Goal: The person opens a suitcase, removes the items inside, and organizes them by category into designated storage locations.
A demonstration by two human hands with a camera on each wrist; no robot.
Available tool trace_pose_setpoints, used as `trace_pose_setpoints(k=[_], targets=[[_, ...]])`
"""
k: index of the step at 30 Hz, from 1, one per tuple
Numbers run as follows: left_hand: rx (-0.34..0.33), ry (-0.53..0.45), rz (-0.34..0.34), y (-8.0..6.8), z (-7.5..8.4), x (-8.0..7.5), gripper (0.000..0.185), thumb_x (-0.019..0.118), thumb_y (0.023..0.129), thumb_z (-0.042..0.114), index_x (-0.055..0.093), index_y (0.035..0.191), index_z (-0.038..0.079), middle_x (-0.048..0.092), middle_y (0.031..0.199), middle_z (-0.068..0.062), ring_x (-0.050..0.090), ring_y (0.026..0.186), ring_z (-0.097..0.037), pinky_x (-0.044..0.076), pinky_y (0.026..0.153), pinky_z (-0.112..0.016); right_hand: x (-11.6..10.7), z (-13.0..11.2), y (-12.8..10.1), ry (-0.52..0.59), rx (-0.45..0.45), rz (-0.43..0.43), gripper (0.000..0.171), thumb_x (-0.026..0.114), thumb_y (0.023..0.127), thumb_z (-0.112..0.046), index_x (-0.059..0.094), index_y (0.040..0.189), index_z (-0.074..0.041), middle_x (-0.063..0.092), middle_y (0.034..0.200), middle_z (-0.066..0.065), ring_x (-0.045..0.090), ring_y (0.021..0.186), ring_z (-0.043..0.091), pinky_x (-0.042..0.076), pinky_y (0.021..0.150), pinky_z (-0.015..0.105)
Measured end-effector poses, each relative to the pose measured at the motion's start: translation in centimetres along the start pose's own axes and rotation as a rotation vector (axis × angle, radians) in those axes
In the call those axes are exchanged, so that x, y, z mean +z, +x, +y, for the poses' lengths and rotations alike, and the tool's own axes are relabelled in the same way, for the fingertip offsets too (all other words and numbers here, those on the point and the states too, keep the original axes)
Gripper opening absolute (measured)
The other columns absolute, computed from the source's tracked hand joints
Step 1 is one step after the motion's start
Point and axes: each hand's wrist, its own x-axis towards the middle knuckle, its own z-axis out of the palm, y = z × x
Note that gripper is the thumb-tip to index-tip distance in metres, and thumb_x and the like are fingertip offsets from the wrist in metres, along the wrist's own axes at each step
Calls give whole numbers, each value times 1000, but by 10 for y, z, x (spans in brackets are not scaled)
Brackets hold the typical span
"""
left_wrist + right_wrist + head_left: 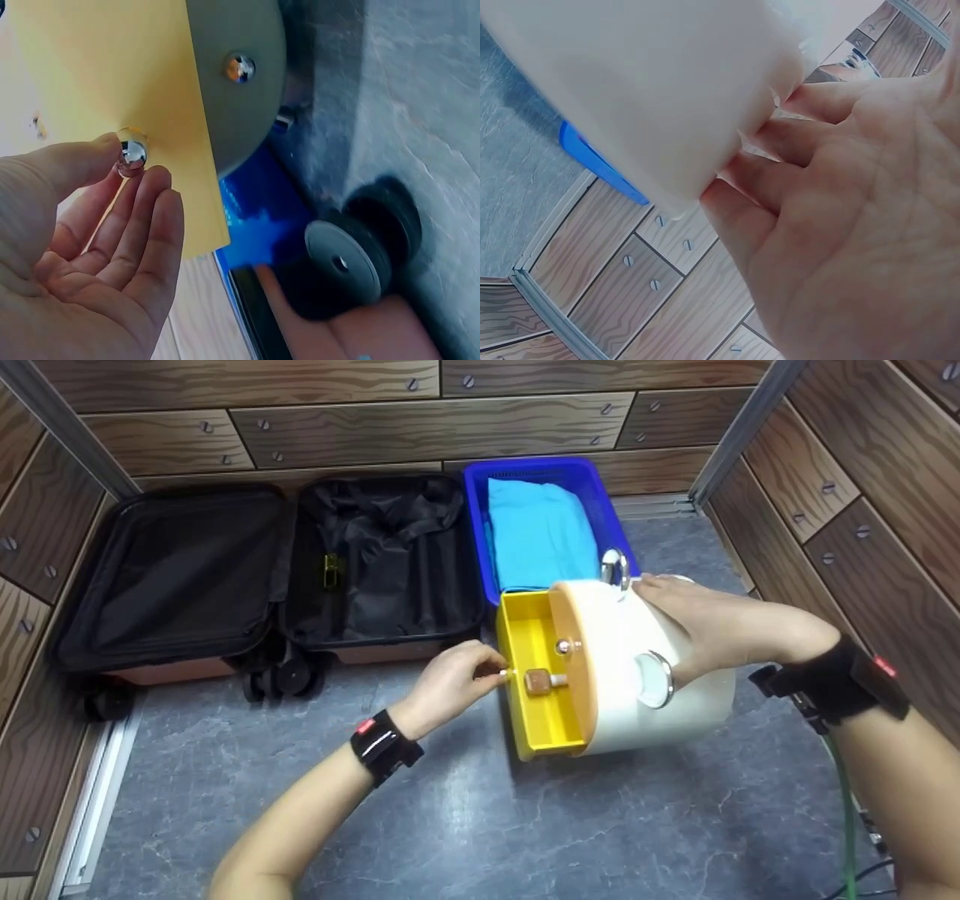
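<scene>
A white rounded case (660, 712) with an orange-rimmed front stands on the floor, its yellow drawer (536, 735) pulled out. My left hand (454, 682) pinches the drawer's shiny round knob (133, 155) between thumb and fingers. A second knob (241, 68) sits on the case front. Inside the drawer lies a small brown squarish object (537, 682) with a pale neck. My right hand (712, 622) rests on top of the case with fingers extended, beside a silver ring-shaped handle (655, 680). In the right wrist view, fingertips touch the white surface.
An open suitcase (382, 577) with black lining lies at the back left, its wheels (289, 675) toward me. A blue basket (607, 510) holding folded light-blue cloth (544, 536) is behind the case. Wood-patterned walls surround the grey floor (420, 810); a green cable (847, 810) hangs at right.
</scene>
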Motion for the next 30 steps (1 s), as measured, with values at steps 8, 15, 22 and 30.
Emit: trace_pose_setpoints(k=[8, 15, 22, 30], targets=[[-1, -25, -17, 21, 10, 24, 14, 76, 94, 22, 76, 106, 15, 65, 99, 4, 60, 90, -9, 52, 79, -23, 1, 1, -1, 6, 2, 3, 138, 94, 58, -58, 23, 159, 5, 28, 161, 28, 23, 149, 48, 18, 120, 62], [18, -64, -20, 33, 16, 41, 14, 75, 95, 21, 76, 108, 14, 66, 101, 4, 61, 93, -8, 51, 82, -21, 1, 1, -1, 7, 14, -4, 136, 94, 60, -53, 21, 159, 7, 26, 162, 29, 21, 149, 48, 18, 120, 61], [24, -133, 9, 36, 17, 51, 15, 75, 95, 18, 75, 109, 12, 66, 103, 1, 63, 97, -8, 53, 83, -18, 0, 0, -1, 6, -20, 15, 132, 94, 60, -48, 25, 157, 8, 31, 160, 29, 25, 149, 46, 20, 120, 60], [-16, -234, 16, 32, 10, 57, 21, 73, 96, 18, 72, 115, 10, 64, 109, 1, 63, 98, -7, 54, 86, -21, 1, 2, -2, 16, -27, 22, 130, 93, 62, -48, 24, 158, 6, 31, 160, 29, 25, 149, 45, 20, 120, 60]])
